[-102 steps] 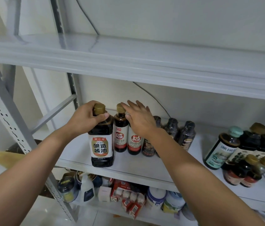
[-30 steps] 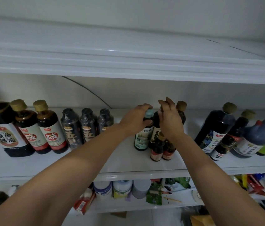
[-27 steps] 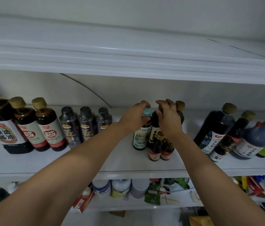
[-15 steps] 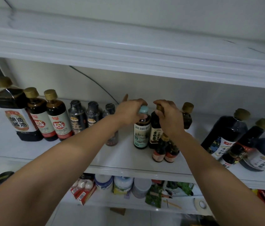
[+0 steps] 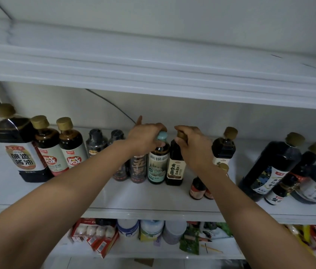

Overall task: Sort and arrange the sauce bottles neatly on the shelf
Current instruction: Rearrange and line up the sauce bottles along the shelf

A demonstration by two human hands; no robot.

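Observation:
On the white middle shelf [image 5: 153, 202], my left hand [image 5: 145, 136] grips the teal cap of a green-labelled bottle [image 5: 157, 167]. My right hand [image 5: 194, 144] grips the gold cap of a dark brown-labelled bottle [image 5: 175, 167] right beside it. Both bottles stand upright next to the row of small black bottles [image 5: 138, 167]. At the left stand a large soy sauce jug [image 5: 20, 156] and two red-labelled bottles [image 5: 71, 150]. Behind my right wrist are another gold-capped bottle [image 5: 223, 150] and two small red-labelled bottles [image 5: 198, 188].
Several large dark bottles [image 5: 269, 167] crowd the shelf's right end. The upper shelf [image 5: 153, 70] hangs low over the caps. A black cable [image 5: 114, 107] runs down the back wall. The lower shelf holds jars and packets [image 5: 143, 230]. Bare shelf lies in front of the bottles.
Both hands have slid the teal-capped and the gold-capped bottle leftwards, up against the small black bottles. The two small red-labelled bottles and one gold-capped bottle stayed behind on the right.

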